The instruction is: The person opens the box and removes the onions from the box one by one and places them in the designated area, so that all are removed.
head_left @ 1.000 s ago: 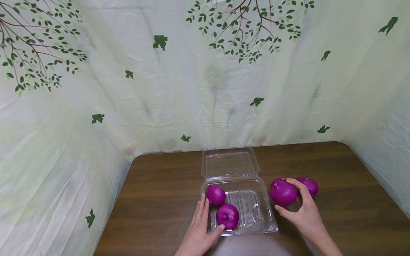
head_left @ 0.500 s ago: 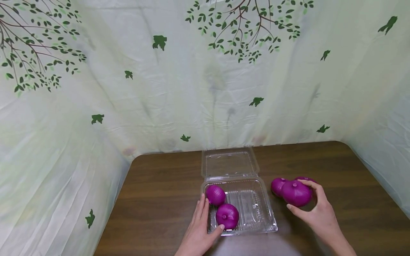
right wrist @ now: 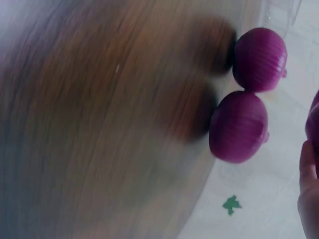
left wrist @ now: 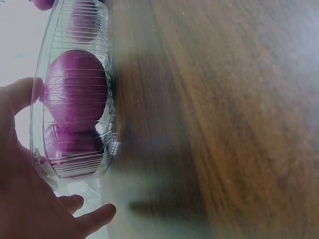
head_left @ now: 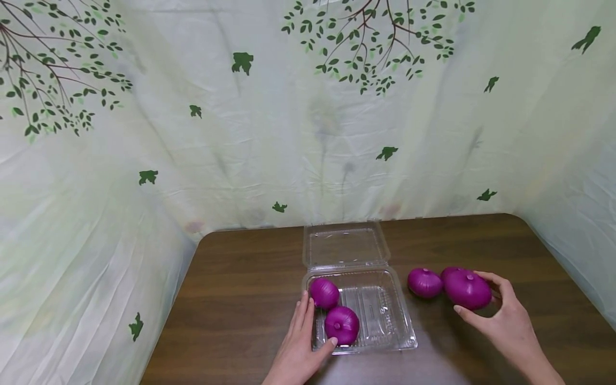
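Observation:
My right hand holds a purple onion between thumb and fingers. Only a sliver of this held onion shows at the right edge of the right wrist view. Behind and left of it are two more onions, one whole in sight and one mostly covered. My left hand rests at the near left corner of a clear plastic clamshell container, its fingers straight along the side and its thumb on the rim. Inside, at the left, lie two onions, a far one and a near one.
The container's lid lies folded back toward the far edge of the brown wooden table. A pale curtain printed with leaves and branches hangs behind and beside the table.
My right hand has moved to the right with its onion, away from the container, uncovering the left one of the two onions behind. My left hand and the container have stayed put.

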Tool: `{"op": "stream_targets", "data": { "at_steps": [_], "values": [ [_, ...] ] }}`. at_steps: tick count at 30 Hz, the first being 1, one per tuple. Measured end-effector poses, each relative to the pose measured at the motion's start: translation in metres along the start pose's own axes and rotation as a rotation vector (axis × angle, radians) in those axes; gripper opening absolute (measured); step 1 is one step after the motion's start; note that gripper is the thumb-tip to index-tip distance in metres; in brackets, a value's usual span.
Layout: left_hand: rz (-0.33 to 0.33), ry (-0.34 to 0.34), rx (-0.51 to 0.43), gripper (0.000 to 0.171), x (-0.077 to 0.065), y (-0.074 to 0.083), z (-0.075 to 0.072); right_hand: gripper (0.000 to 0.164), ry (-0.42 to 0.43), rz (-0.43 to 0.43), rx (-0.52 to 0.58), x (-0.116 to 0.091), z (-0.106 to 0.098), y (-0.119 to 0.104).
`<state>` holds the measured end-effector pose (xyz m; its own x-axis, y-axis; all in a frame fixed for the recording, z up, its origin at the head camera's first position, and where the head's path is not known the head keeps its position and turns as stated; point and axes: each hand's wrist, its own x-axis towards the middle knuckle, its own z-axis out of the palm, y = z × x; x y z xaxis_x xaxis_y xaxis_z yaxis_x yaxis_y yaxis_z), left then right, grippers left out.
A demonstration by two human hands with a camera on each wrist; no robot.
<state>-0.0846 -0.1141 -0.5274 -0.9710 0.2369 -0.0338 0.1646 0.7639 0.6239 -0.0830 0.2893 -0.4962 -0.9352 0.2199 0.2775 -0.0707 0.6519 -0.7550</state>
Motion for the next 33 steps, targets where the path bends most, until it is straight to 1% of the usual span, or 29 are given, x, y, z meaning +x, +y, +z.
{"op": "stream_targets", "data": {
  "at_steps": [3, 6, 11, 14, 16, 23, 30, 33],
  "values": [
    [0.001, -0.002, -0.002, 0.099, 0.000, 0.001, 0.000, 0.085, 0.015, -0.023, 0.038, 0.002, -0.003, 0.006],
    [0.007, -0.001, -0.004, 0.098, 0.001, 0.001, -0.001, 0.086, 0.021, -0.059, 0.048, 0.006, -0.008, 0.014],
    [0.011, -0.005, -0.012, 0.098, 0.002, 0.002, -0.002, 0.092, 0.018, -0.147, -0.018, 0.014, -0.016, 0.029],
    [0.009, 0.000, -0.011, 0.098, 0.001, 0.002, -0.002, 0.092, 0.016, -0.162, -0.064, 0.018, -0.021, 0.035],
    [0.009, 0.006, -0.007, 0.098, 0.000, 0.001, -0.001, 0.090, 0.016, -0.152, -0.078, 0.020, -0.023, 0.038],
    [0.012, 0.011, -0.006, 0.099, 0.000, -0.001, 0.000, 0.085, -0.026, -0.066, -0.113, 0.024, -0.029, 0.050],
    [-0.008, -0.002, -0.009, 0.100, 0.000, 0.001, 0.001, 0.082, -0.054, -0.037, -0.158, 0.032, -0.035, 0.064],
    [-0.012, -0.005, -0.006, 0.100, 0.001, 0.001, 0.000, 0.081, -0.089, 0.012, -0.187, 0.037, -0.038, 0.070]
  ]
}}
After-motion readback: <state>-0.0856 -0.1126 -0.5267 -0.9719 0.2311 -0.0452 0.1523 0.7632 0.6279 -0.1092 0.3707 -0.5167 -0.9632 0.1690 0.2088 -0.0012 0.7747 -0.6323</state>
